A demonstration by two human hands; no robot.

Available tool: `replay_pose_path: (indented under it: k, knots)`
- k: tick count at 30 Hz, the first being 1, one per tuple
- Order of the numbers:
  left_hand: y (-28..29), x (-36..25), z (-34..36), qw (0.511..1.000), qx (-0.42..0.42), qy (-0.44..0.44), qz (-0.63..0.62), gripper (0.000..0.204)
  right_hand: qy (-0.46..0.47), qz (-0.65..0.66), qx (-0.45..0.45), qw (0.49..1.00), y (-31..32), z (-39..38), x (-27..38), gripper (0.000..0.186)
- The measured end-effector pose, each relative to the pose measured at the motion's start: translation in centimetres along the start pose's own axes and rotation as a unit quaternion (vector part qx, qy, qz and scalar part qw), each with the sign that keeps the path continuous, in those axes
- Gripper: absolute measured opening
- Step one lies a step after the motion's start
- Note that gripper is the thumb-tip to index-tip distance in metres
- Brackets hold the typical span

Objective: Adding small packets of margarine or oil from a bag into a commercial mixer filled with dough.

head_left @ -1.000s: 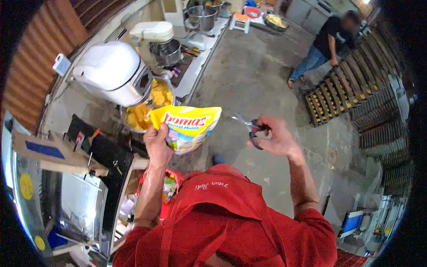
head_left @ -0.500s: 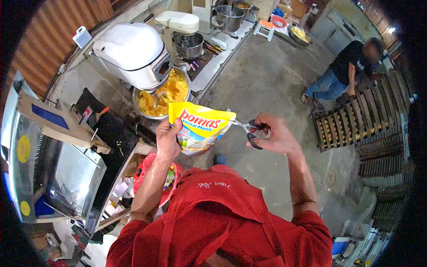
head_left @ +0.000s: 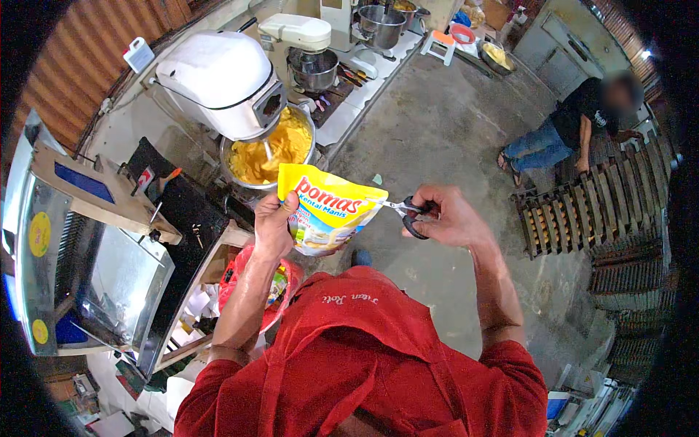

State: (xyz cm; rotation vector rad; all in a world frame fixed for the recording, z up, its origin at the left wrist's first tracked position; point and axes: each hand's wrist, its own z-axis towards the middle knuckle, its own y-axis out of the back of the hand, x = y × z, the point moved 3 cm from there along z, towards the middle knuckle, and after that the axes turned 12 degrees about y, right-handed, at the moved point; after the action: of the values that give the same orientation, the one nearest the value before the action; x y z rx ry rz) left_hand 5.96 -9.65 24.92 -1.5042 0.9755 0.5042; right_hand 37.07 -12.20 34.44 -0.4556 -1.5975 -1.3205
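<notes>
A yellow pouch with blue and white on its lower part (head_left: 324, 215) is tilted in front of me, pinched at its left side by my left hand (head_left: 275, 226). My right hand (head_left: 450, 216) grips a pair of scissors (head_left: 412, 215) with dark handles. Their metal blades reach the pouch's upper right corner. Just beyond the pouch stands a metal mixing bowl (head_left: 310, 162) with a thick yellow mixture (head_left: 280, 154), under the head of a large white mixer (head_left: 218, 84).
A smaller mixer (head_left: 295, 33) stands on the tiled counter farther back. A red plastic bag (head_left: 247, 291) of wrappers is below my left forearm. At right, a person (head_left: 575, 127) crouches by stacked dark racks (head_left: 582, 200). A slicing machine (head_left: 109, 269) stands at left.
The view has shifted slightly. My hands, the pouch and the scissors keep nearly the same places, with the blades still at the pouch's corner. The mixture in the bowl looks different.
</notes>
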Motion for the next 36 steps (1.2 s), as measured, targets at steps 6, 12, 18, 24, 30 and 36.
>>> replay_pose_path:
  k: [6, 12, 18, 24, 30, 36]
  knots:
    - [-0.2, -0.4, 0.2, 1.000, 0.009, 0.011, 0.003, 0.026, -0.028, 0.075, -0.030, 0.996, -0.4, -0.1, 0.8, 0.027]
    - [-0.5, -0.1, 0.4, 0.998, 0.037, 0.009, 0.057, 0.025, 0.063, -0.065, -0.020, 0.996, -0.1, 0.4, 2.2, 0.030]
    - [-0.5, 0.5, 0.5, 0.998, 0.037, 0.033, 0.026, 0.027, 0.087, -0.101, -0.014, 0.991, -0.1, 0.5, 2.9, 0.033]
    - [-0.9, 0.4, 0.5, 0.998, 0.052, 0.030, 0.034, 0.029, 0.028, -0.060, -0.002, 0.998, -0.2, 0.6, 1.7, 0.037]
    - [-1.1, 0.5, 0.2, 0.998, 0.039, 0.039, 0.007, 0.029, 0.140, -0.074, 0.009, 0.987, 0.3, 0.1, 2.4, 0.040]
    - [-1.3, 0.6, 0.1, 0.999, 0.024, 0.033, 0.010, 0.027, 0.074, -0.047, 0.003, 0.996, 1.0, -0.6, 2.1, 0.039]
